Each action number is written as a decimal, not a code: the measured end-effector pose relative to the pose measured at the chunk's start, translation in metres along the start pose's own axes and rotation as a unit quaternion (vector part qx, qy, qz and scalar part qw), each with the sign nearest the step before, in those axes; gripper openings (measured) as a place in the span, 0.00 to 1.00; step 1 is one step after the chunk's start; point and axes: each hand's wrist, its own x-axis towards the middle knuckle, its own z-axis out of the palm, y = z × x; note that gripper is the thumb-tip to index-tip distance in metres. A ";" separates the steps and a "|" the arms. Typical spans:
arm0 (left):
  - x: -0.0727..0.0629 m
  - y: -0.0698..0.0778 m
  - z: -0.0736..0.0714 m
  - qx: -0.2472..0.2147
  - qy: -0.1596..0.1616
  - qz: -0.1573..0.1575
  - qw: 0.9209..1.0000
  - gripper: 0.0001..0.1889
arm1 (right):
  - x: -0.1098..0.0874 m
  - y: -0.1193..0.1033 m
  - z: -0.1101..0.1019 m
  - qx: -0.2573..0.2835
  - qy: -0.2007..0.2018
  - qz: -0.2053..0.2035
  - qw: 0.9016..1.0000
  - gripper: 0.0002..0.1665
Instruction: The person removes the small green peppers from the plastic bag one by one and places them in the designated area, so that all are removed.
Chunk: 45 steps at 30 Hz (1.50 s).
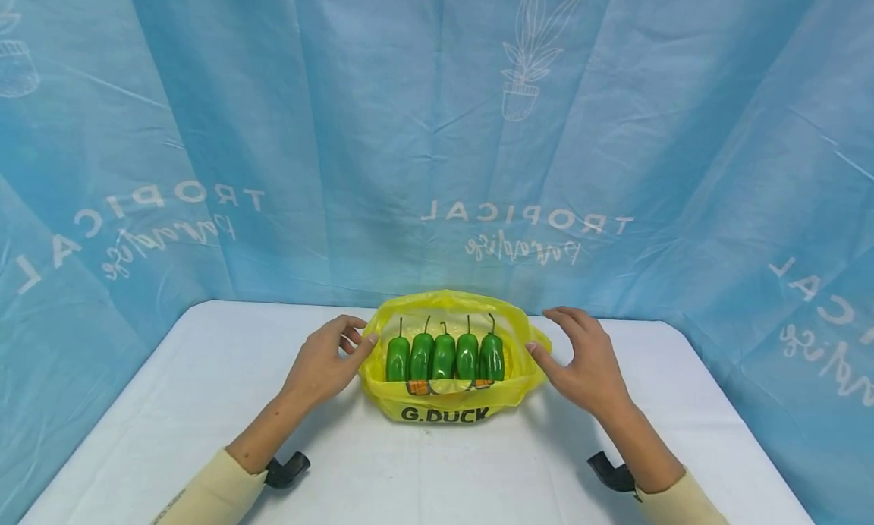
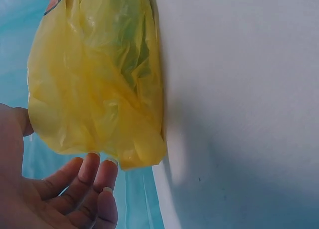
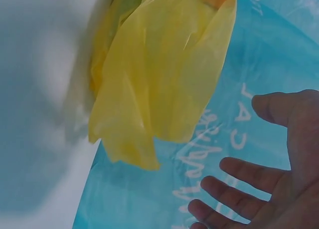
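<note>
A yellow plastic bag (image 1: 514, 397) printed "G.DUCK" stands on the table with its mouth spread wide. Several glossy green peppers (image 1: 444, 356) are lined up upright inside, thin stems pointing up. At the bag's left side is my left hand (image 1: 332, 363), fingers loosely bent; in the left wrist view its thumb (image 2: 24, 121) is right at the bag's edge and the fingertips lie close under its side. My right hand (image 1: 586, 366) is spread beside the other side, and the right wrist view shows a gap between its fingers (image 3: 239, 189) and the bag.
A white cloth (image 1: 437, 479) covers the table. Behind and at both sides hangs a blue curtain (image 1: 382, 130) with white lettering and plant drawings. Black curved pieces (image 1: 288, 470) show at both wrists, beside the cream sleeves (image 1: 217, 488).
</note>
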 end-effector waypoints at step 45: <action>-0.002 0.001 0.007 0.003 0.035 0.000 0.999 0.15 | 0.024 -0.050 0.044 0.037 -0.076 -0.018 0.996 0.24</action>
